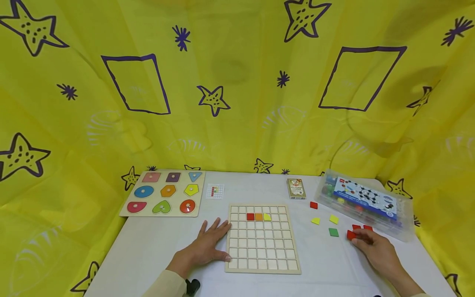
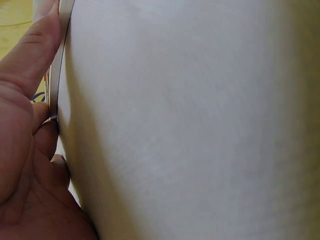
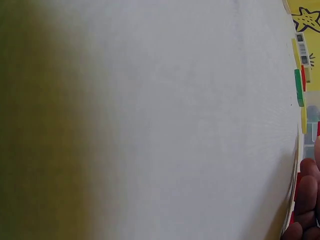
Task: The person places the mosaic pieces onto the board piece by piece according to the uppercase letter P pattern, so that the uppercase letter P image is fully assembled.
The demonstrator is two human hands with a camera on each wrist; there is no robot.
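Left hand (image 1: 208, 247) flat, fingers spread, steadying grid board (image 1: 262, 239) on white surface (image 1: 156, 247). Right hand (image 1: 375, 247) pinches red tile (image 1: 351, 235) beside board. Likely mid-pickup; next, place it precisely in a free cell.

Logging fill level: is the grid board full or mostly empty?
Mostly empty. The grid board holds only three tiles, red, orange and yellow, side by side in its second row.
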